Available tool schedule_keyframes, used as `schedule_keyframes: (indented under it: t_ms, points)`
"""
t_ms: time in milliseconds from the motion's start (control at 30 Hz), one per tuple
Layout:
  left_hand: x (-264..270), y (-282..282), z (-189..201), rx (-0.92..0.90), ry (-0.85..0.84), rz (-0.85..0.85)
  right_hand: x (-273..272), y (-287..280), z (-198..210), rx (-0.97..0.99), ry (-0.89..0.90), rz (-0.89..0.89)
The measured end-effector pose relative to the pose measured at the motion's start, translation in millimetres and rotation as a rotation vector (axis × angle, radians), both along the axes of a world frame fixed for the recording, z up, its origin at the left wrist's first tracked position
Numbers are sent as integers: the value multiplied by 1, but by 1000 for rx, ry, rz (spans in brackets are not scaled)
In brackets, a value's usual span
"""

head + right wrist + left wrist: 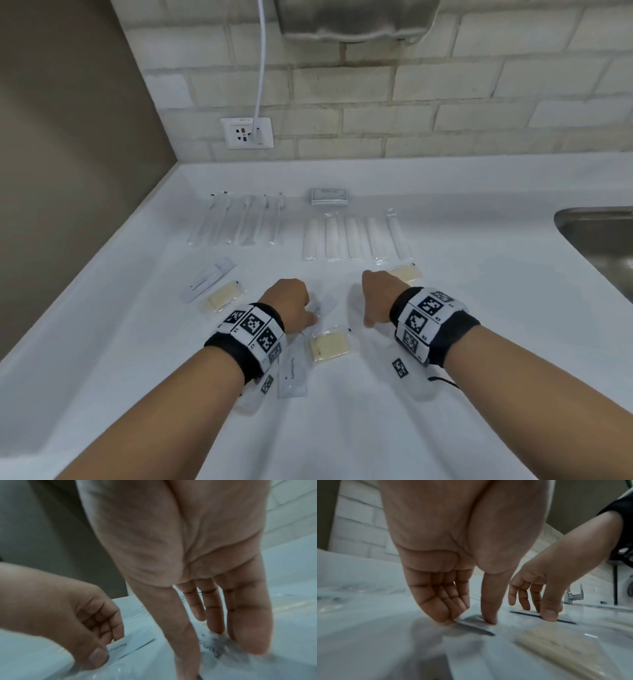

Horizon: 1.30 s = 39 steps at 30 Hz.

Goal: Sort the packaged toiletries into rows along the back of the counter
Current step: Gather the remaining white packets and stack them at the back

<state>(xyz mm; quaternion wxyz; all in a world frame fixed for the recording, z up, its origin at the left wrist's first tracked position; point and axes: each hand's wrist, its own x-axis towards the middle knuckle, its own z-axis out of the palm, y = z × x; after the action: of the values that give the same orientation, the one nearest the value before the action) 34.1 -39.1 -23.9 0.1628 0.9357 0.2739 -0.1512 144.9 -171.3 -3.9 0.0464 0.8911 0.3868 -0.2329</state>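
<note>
On the white counter [479, 342] my left hand [294, 305] pinches a flat white toothpaste packet [325, 306] between thumb and fingertips; the left wrist view shows that pinch [469, 620] at the packet's edge [476, 628]. My right hand [373, 301] reaches down beside it. Its thumb and fingers [219, 660] grip a second toothpaste packet [212, 651] across its width, flat on the counter. Along the back lie a row of clear-wrapped toothbrushes [236, 219], a row of white wrapped tubes [356, 238] and a small box [330, 196].
Loose on the counter are two more toothpaste packets [209, 281] [293, 373] and three yellow bars in clear wrap [224, 296] [329, 346] [404, 274]. A steel sink [596, 246] is at the right. A wall outlet [247, 133] with a white cord sits behind.
</note>
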Motion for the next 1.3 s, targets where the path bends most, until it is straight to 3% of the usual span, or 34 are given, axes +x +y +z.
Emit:
schedule_keyframes:
  t_ms: [200,400,533,633,800,933,1067,1300]
  points:
    - [-17,-5,-1,-113,-88,60,-4,-1,-2,37,69,-154]
    - [-41,0,13,-232,-369,141,-13,-2,13,389,353,-362]
    - [-51,2,28,-483,-607,302,-25,1,33,677,594,-445]
    - [-59,1,33,-670,-740,399,-41,6,45,737,715,-463]
    - [-71,5,33,-877,-821,490,-61,21,56,760,890,-556]
    - [-78,16,28,-966,-848,562,-65,34,49,862,988,-515]
    - [-82,25,22,-949,-882,598,-67,49,36,974,1007,-593]
    - [-86,36,19,-989,-885,572,-69,64,23,910,858,-554]
